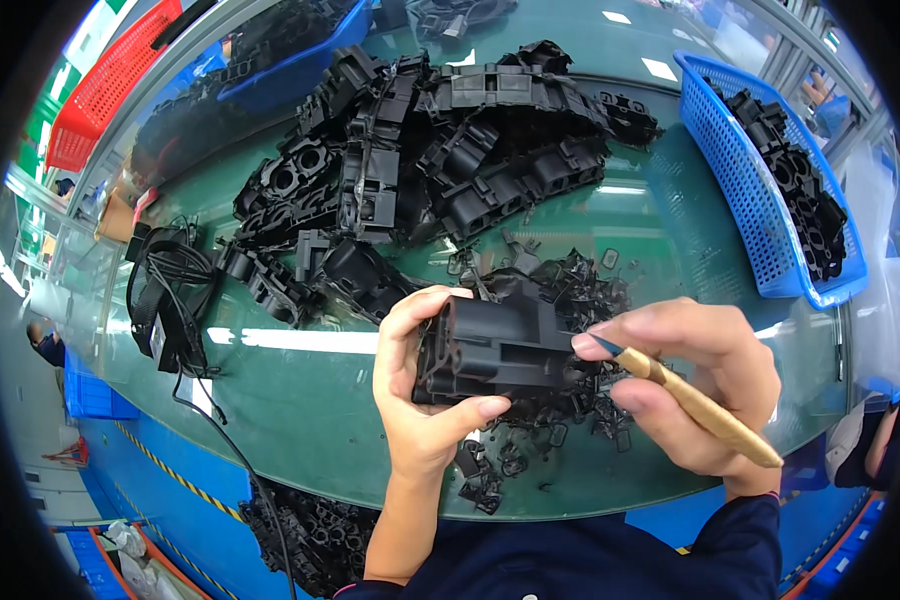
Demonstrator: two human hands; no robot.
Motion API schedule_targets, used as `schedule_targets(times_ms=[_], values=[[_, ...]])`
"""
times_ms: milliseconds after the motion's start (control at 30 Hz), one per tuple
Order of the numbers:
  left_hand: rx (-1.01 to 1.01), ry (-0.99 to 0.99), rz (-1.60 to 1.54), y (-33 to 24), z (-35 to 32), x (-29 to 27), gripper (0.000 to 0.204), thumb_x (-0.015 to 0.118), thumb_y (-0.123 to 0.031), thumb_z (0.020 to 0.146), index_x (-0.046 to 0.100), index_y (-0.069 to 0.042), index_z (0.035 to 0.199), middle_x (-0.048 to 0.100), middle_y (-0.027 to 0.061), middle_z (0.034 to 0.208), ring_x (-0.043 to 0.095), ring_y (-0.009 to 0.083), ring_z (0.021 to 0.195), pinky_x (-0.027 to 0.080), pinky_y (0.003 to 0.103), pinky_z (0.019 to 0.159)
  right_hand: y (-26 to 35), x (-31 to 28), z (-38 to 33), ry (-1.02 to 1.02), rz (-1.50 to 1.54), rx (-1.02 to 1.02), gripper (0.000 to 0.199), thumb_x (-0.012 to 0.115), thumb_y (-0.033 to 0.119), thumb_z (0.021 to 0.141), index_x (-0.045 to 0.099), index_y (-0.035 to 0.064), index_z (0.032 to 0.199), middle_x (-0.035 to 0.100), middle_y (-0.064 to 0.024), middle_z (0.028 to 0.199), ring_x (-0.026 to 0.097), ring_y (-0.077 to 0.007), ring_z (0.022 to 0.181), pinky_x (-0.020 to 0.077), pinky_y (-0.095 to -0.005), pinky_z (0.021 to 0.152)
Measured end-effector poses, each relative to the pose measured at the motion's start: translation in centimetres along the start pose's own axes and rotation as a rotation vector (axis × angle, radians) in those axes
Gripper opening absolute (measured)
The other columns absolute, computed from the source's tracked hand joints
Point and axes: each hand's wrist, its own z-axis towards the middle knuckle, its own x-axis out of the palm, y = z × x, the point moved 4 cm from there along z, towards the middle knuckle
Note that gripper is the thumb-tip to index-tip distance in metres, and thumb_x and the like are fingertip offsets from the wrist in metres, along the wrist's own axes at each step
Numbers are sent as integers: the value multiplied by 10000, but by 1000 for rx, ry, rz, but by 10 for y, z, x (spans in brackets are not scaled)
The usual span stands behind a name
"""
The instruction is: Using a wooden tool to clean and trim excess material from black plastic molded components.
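Observation:
A black moulded plastic part (505,345) with rounded hollow barrels is held over the near middle of the table. My left hand (420,400) is closed round its left end, with the thumb along the near side. In my right hand (695,385) is a slim knife (705,405) with a tan, wrapped-looking handle, pinched between thumb and fingers. The knife's dark, bluish tip points left at the part's right end; whether it touches the part I cannot tell. Beneath and beyond the part lie small black scraps (585,285), several of them ring-shaped.
Black moulded parts (370,190) are heaped on the green table (300,390) farther back. To the right stands a blue basket (745,190) holding similar parts. Bundled black cables (175,290) lie at left, one hanging over the near edge. More parts (320,535) sit below the table.

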Motion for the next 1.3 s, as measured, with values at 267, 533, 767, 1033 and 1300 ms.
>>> schedule_targets(times_ms=[267, 533, 767, 1033, 1300], values=[[181, 102, 27, -6, 2, 3, 738, 811, -32, 529, 452, -8, 1173, 459, 152, 1150, 552, 314, 1033, 446, 407, 916, 11, -2, 8, 256, -122, -92, 210, 713, -27, 652, 588, -8, 819, 623, -260, 968, 650, -330, 872, 533, -355, 753], [234, 108, 82, -6, 3, 2, 721, 801, -33, 516, 459, -8, 1150, 465, 159, 1141, 555, 317, 1024, 444, 432, 919, 9, -1, 9, 279, -179, -124, 199, 711, -39, 629, 595, -3, 787, 626, -234, 960, 653, -313, 853, 537, -353, 746], [295, 118, 134, -7, 4, 2, 701, 789, -9, 503, 466, -10, 1126, 466, 166, 1129, 557, 309, 1019, 456, 425, 911, 5, 4, 6, 195, -309, -286, 209, 750, 32, 612, 611, 2, 766, 627, -182, 918, 638, -267, 711, 520, -304, 589], [280, 114, 112, -4, 1, 7, 688, 792, 16, 492, 467, -8, 1098, 480, 163, 1095, 556, 280, 992, 462, 414, 899, -4, 9, 3, 150, -385, -420, 203, 745, 42, 621, 604, -11, 759, 610, -182, 895, 628, -287, 728, 530, -358, 613], [56, 86, 55, 1, -3, 9, 750, 811, -19, 549, 399, 15, 1174, 423, 140, 1148, 474, 228, 1079, 389, 365, 964, 4, 15, -8, 125, -718, -755, 81, 649, 85, 707, 597, 24, 719, 641, -149, 925, 633, -264, 863, 521, -365, 802]])
